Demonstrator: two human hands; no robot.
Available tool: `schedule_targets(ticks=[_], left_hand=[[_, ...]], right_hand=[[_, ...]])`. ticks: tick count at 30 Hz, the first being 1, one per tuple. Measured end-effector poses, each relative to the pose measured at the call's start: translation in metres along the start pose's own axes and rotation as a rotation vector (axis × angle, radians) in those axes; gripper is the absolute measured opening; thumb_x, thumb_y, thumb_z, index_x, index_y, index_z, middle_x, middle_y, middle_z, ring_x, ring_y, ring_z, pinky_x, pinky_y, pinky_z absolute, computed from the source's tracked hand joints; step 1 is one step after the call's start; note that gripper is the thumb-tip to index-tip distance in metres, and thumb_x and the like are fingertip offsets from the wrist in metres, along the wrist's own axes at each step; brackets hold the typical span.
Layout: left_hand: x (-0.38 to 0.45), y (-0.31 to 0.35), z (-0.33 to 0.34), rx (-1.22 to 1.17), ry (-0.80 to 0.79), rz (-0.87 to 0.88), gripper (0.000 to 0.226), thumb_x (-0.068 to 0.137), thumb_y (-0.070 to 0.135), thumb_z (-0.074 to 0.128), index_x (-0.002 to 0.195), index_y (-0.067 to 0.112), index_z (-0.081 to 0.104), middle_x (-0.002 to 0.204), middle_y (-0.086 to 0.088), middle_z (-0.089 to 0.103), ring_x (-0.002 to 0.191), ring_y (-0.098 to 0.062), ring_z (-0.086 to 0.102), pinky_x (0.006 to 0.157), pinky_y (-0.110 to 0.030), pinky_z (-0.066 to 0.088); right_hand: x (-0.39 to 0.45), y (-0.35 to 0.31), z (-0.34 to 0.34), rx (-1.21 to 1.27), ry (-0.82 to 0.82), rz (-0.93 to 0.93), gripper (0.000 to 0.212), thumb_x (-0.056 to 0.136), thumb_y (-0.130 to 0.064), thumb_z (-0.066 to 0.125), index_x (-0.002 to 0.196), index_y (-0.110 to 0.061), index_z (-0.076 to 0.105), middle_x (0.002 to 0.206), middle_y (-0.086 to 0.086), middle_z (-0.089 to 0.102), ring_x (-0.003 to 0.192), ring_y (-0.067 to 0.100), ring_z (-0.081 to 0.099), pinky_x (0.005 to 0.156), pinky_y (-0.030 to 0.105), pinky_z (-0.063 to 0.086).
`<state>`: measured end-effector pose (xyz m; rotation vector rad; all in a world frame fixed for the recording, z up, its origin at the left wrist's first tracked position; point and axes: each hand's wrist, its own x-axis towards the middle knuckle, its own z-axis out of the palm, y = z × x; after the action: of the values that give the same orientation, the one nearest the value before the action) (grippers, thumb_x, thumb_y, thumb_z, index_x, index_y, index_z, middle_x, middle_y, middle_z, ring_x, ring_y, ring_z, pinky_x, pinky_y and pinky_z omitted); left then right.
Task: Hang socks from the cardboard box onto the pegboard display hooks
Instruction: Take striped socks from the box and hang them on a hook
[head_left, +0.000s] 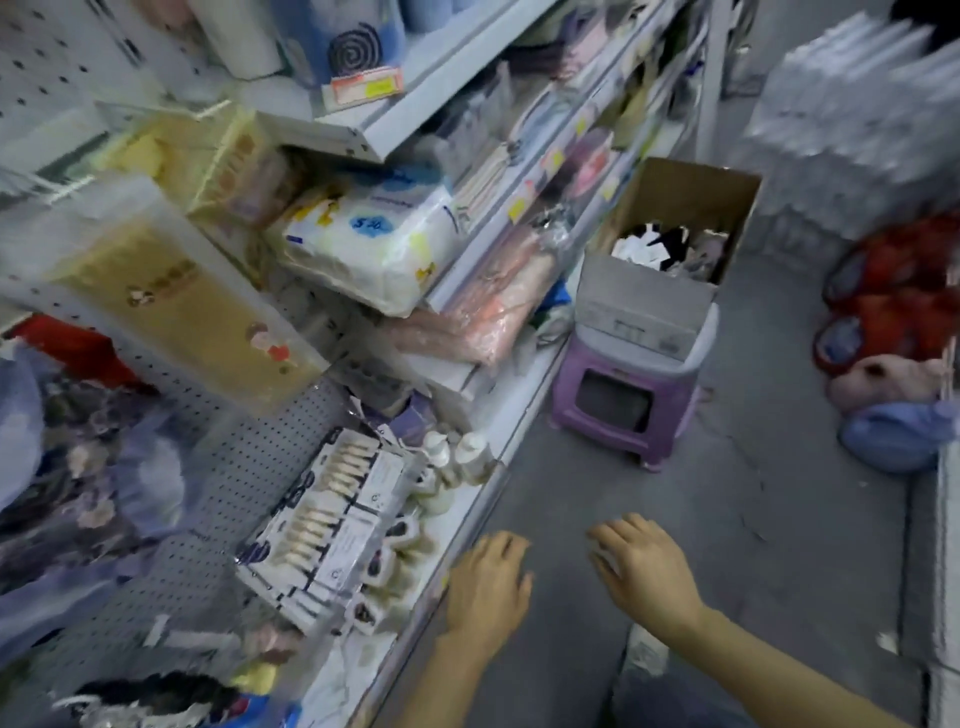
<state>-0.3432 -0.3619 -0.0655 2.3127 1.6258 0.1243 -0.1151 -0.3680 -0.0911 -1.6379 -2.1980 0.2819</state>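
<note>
An open cardboard box (691, 192) stands on a purple plastic stool (623, 410) at the far end of the aisle, against the shelving. Black, white and grey socks (667, 249) lie inside it. A grey pegboard (249, 467) runs along the left, with packets hanging on it. My left hand (488, 587) and my right hand (644, 566) hover low over the grey floor, both empty with fingers spread, well short of the box.
White shelves (467, 67) on the left hold packaged goods, a nappy pack (363, 234) and small bottles (462, 457). Wrapped stock (852, 130) is stacked at the back right. Red, pink and blue soft items (893, 353) lie on the right.
</note>
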Motion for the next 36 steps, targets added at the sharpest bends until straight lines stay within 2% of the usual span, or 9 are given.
schedule_targets(ticks=[1,3,6,10,14,21,28,33,36], left_hand=[[0.012,0.009,0.007,-0.003,-0.015,0.01,0.032,0.067,0.036,0.076,0.097,0.031,0.065,0.091,0.013,0.064,0.081,-0.011,0.067,0.059,-0.024,0.056],[0.041,0.029,0.019,-0.001,-0.069,0.033,0.033,0.067,0.036,0.078,0.098,0.031,0.067,0.092,0.014,0.065,0.08,-0.011,0.067,0.058,-0.025,0.056],[0.09,0.06,0.03,-0.011,-0.085,0.076,0.033,0.08,0.034,0.068,0.113,0.028,0.065,0.106,0.012,0.064,0.096,-0.013,0.066,0.073,-0.03,0.058],[0.149,0.095,0.038,-0.089,-0.043,0.138,0.041,0.061,0.032,0.08,0.099,0.031,0.065,0.089,0.013,0.067,0.079,-0.011,0.069,0.057,-0.019,0.054],[0.21,0.112,0.036,-0.076,0.008,0.163,0.031,0.07,0.032,0.067,0.101,0.029,0.065,0.092,0.012,0.067,0.082,-0.014,0.067,0.06,-0.024,0.055],[0.347,0.124,0.005,-0.107,0.159,0.169,0.032,0.07,0.017,0.081,0.1,0.022,0.07,0.092,0.006,0.067,0.082,-0.018,0.066,0.062,-0.029,0.054],[0.519,0.128,-0.031,-0.079,0.248,0.094,0.021,0.081,0.015,0.075,0.101,0.018,0.071,0.094,-0.001,0.063,0.087,-0.024,0.063,0.062,-0.035,0.051],[0.639,0.123,-0.021,0.02,-0.026,0.002,0.027,0.096,0.022,0.056,0.121,0.017,0.063,0.118,-0.005,0.059,0.112,-0.026,0.055,0.084,-0.039,0.049],[0.691,0.122,0.007,0.053,-0.238,-0.063,0.032,0.098,0.024,0.054,0.127,0.013,0.058,0.129,-0.01,0.056,0.116,-0.029,0.054,0.088,-0.04,0.048]], right_hand=[[-0.002,0.015,-0.001,0.0,-0.027,0.033,0.018,0.09,-0.034,0.054,0.091,-0.023,0.068,0.078,-0.006,0.061,0.07,0.021,0.057,0.058,0.031,0.047],[-0.004,0.043,-0.007,-0.008,-0.082,0.085,0.012,0.083,-0.033,0.066,0.092,-0.026,0.069,0.076,-0.009,0.061,0.07,0.019,0.059,0.057,0.028,0.048],[0.0,0.084,-0.022,-0.011,-0.113,0.144,0.024,0.067,-0.032,0.081,0.088,-0.028,0.071,0.074,-0.012,0.061,0.069,0.014,0.059,0.056,0.023,0.047],[0.017,0.132,-0.042,-0.007,-0.092,0.266,0.026,0.065,-0.028,0.083,0.087,-0.026,0.07,0.073,-0.009,0.061,0.068,0.017,0.059,0.056,0.026,0.048],[0.053,0.174,-0.056,0.004,-0.048,0.358,0.032,0.063,-0.022,0.087,0.091,-0.022,0.072,0.075,-0.006,0.064,0.072,0.02,0.062,0.06,0.03,0.052],[0.16,0.231,-0.075,0.016,0.094,0.401,0.029,0.065,-0.015,0.087,0.091,-0.017,0.072,0.076,-0.004,0.066,0.071,0.024,0.061,0.058,0.03,0.05],[0.268,0.282,-0.088,0.013,0.177,0.364,0.023,0.069,-0.01,0.083,0.087,-0.016,0.071,0.079,-0.002,0.065,0.075,0.025,0.058,0.063,0.034,0.049],[0.332,0.322,-0.085,0.021,0.22,0.398,0.02,0.075,-0.013,0.081,0.093,-0.016,0.074,0.082,-0.005,0.065,0.076,0.021,0.056,0.067,0.03,0.047],[0.353,0.342,-0.087,0.032,0.234,0.427,0.015,0.079,-0.015,0.077,0.093,-0.016,0.073,0.08,-0.006,0.064,0.075,0.02,0.054,0.065,0.031,0.048]])
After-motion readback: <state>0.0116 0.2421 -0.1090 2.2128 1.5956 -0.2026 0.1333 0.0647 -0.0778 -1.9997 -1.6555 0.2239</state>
